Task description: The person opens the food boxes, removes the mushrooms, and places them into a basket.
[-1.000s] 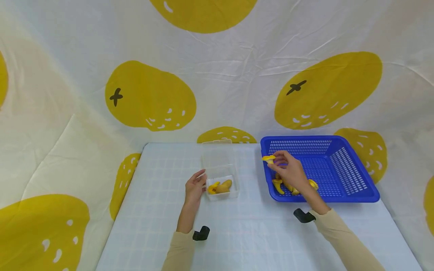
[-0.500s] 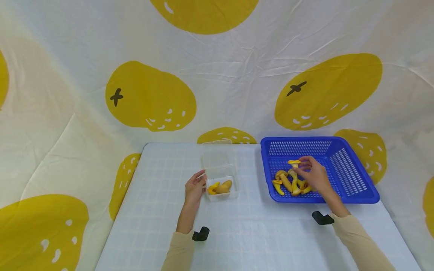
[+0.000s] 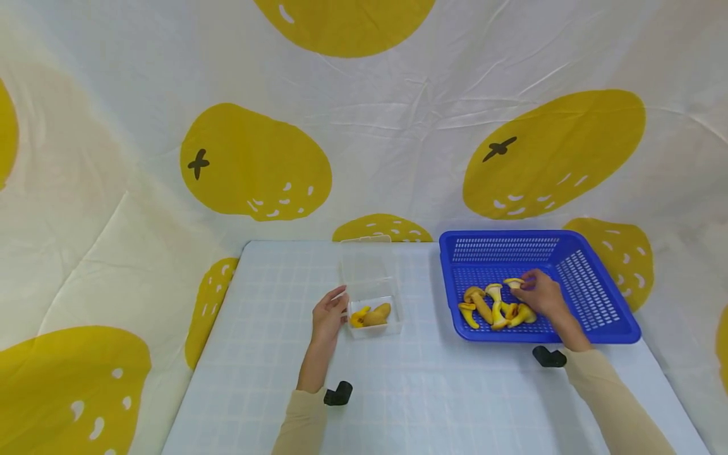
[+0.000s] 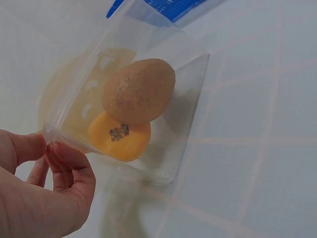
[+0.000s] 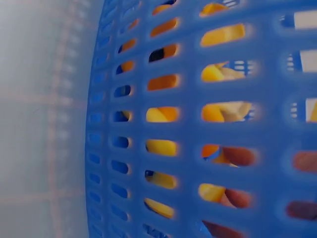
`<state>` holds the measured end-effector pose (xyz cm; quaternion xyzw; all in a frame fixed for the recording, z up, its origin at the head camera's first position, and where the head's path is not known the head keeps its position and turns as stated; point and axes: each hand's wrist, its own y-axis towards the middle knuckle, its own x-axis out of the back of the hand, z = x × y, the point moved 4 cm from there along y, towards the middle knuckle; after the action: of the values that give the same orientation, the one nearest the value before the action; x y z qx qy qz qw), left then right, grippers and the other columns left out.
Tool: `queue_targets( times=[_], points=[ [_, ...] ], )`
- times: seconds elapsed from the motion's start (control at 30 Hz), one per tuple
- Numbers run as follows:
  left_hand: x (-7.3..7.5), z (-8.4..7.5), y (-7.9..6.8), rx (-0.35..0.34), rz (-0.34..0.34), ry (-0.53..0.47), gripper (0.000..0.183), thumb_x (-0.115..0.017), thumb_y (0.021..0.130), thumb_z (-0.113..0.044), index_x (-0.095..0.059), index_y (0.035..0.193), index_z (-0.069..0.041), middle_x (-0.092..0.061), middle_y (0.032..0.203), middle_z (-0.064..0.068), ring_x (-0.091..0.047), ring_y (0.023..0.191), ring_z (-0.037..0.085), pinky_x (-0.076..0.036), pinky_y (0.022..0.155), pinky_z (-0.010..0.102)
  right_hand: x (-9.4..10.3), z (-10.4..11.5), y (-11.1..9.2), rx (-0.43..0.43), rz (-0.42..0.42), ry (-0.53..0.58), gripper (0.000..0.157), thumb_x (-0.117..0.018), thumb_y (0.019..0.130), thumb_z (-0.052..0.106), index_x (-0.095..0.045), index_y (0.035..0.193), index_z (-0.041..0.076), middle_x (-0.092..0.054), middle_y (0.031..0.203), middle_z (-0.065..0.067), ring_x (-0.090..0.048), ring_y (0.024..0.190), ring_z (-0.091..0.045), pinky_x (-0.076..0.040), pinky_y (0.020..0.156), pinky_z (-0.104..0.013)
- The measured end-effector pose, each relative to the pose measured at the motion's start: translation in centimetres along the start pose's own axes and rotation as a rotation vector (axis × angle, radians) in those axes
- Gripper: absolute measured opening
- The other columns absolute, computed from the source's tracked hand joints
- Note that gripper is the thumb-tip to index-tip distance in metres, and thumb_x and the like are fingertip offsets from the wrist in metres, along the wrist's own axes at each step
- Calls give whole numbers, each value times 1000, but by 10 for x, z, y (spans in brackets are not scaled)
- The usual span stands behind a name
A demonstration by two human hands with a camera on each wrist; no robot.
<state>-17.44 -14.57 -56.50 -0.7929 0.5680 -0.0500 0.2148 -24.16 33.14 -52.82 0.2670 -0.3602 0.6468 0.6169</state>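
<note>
My left hand (image 3: 328, 316) pinches the left rim of a clear plastic box (image 4: 190, 119) between thumb and fingers. Inside the box lie a brownish mushroom (image 4: 140, 90) and a yellow one with a dark mark on its cap. My right hand (image 3: 545, 296) reaches into the blue basket (image 3: 506, 234) and holds a yellow-capped mushroom (image 3: 514, 282) with a pale stem at its fingertips. Several yellow mushrooms (image 3: 497, 316) lie just left of that hand on the basket floor. In the right wrist view the slotted basket wall (image 5: 190, 134) hides most of the hand.
The box's clear lid (image 3: 365, 262) lies folded back behind it, towards the wall. A pale checked cloth (image 3: 421, 392) covers the table. Behind hangs a white curtain (image 3: 392, 139) with large yellow fruit prints.
My right hand has carried the mushroom from the basket's left side rightwards and lower among the others. My left hand has stayed at the box.
</note>
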Motion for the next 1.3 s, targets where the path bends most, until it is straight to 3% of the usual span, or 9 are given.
queue_targets(
  times=[0.23,0.37,0.5,0.7,1.07,1.3],
  points=[
    [-4,2,-1,-21,-28,14,38,-66,102,-15,-63,138,-4,-65,118,17,-59,92,26,-48,63,20,-5,-13,9,-31,118,-37,47,-72,95,16,-50,121,-17,-62,112,-39,-66,92,-44,-58,74,-46],
    [-5,2,-2,-23,-31,18,37,-66,102,-15,-64,137,-4,-64,121,19,-59,93,27,-49,64,20,-5,-12,8,-48,138,-29,49,-70,96,18,-48,123,-17,-60,117,-41,-65,95,-46,-58,76,-47],
    [-4,2,-2,-22,-27,22,38,-66,102,-16,-63,138,-4,-64,122,18,-59,93,26,-49,65,20,-2,-6,1,-67,100,-28,51,-69,97,21,-48,125,-16,-56,123,-42,-62,101,-50,-56,80,-52],
    [-2,1,-1,-30,-15,19,38,-67,102,-15,-63,138,-3,-65,115,16,-59,91,26,-49,63,20,2,15,-9,6,17,-13,48,-67,99,21,-50,126,-16,-55,126,-42,-57,110,-55,-53,87,-60],
    [-1,1,-1,-34,-7,29,39,-67,102,-17,-63,138,-3,-64,115,16,-58,88,26,-49,64,21,2,54,-16,154,-44,45,35,-66,101,17,-59,118,-13,-63,114,-34,-63,106,-52,-55,85,-59],
    [0,1,0,-33,-2,24,40,-67,102,-17,-62,139,-3,-64,103,8,-57,87,25,-50,64,22,-1,80,-19,226,-59,79,27,-65,103,16,-63,115,-8,-67,111,-28,-65,103,-46,-58,81,-54]
  ],
)
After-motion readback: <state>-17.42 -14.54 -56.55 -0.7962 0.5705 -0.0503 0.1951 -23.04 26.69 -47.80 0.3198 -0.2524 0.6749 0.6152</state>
